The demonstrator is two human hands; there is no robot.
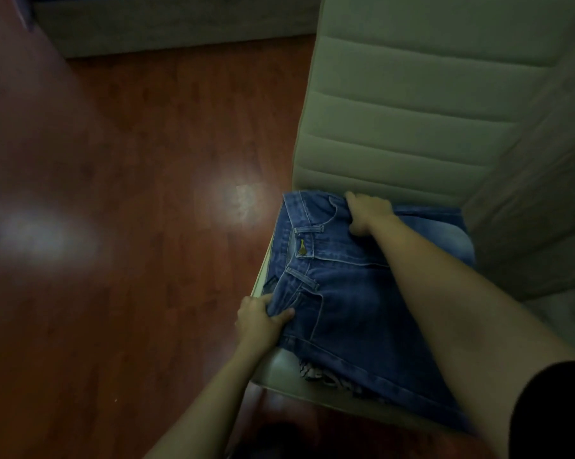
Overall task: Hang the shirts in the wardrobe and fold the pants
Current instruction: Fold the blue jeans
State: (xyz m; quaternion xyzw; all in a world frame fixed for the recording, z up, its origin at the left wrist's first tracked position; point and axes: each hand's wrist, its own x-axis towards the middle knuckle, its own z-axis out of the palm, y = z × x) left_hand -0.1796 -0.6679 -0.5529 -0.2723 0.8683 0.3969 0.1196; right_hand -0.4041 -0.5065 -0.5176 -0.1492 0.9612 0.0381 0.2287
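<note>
A pair of blue denim jeans [345, 313] lies on the front edge of a pale ribbed sofa [411, 120], with the waistband turned toward the reddish wooden floor [130, 193]. The fabric looks thick and folded over itself, darker at the near side and faded at the far right. A brass button [302, 249] and the belt loops show at the open fly. The left hand [263, 318] clamps the waistband, thumb on top and fingers tucked beneath. The right hand [367, 212] has its fingers curled round the far edge of the denim. A black-and-white patterned cloth [325, 377] peeks out from under the jeans.
</note>
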